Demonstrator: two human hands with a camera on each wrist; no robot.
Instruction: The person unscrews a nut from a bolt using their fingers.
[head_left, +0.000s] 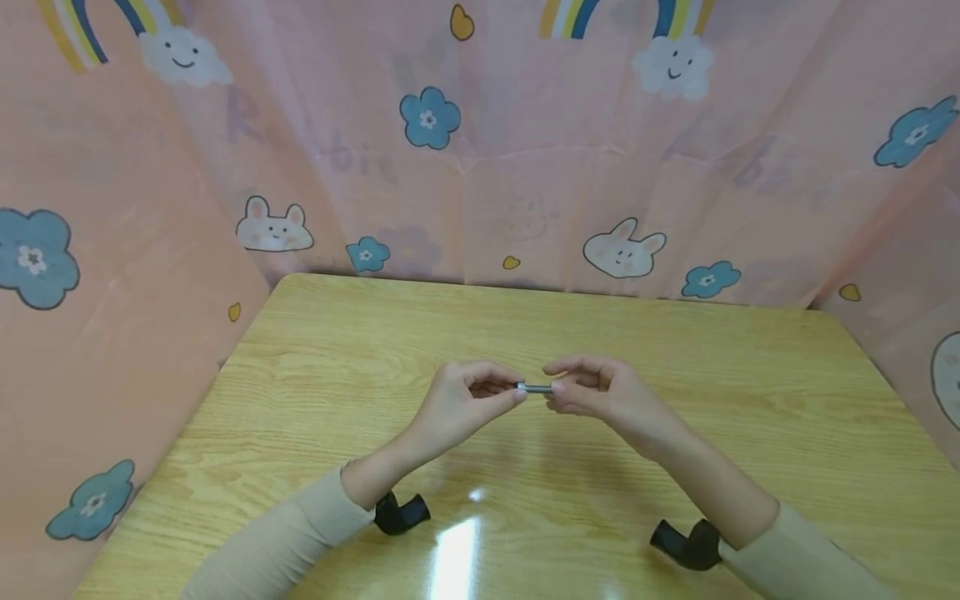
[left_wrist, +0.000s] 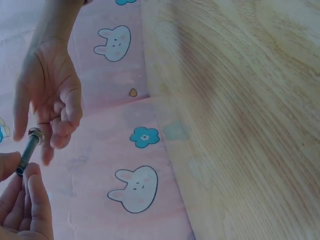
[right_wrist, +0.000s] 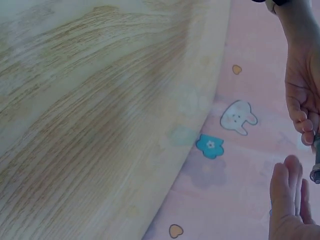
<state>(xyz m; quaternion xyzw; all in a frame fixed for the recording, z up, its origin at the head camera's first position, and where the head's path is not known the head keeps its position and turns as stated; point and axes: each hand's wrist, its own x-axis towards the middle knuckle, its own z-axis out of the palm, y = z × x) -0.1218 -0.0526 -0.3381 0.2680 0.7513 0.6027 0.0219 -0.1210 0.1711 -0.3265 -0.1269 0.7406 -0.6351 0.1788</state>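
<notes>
A small silvery threaded bolt [head_left: 537, 388] lies level between the two hands, above the table. My left hand [head_left: 468, 404] pinches one end between thumb and fingertips. In the left wrist view the bolt [left_wrist: 28, 153] slants up from the left fingers, with a hex nut or flanged head [left_wrist: 36, 134] at its far end. Beside that end is my right hand [head_left: 600, 398], its fingers spread and fairly straight; whether they touch it is unclear. The right wrist view cuts the bolt [right_wrist: 316, 157] off at the frame's edge.
Both hands are over a light wood-grain table [head_left: 337, 333]. A pink patterned cloth [head_left: 510, 192] hangs behind it and along the sides. Black curved wrist-worn pieces [head_left: 402, 514] show below each forearm. A bright light reflection lies on the tabletop in front.
</notes>
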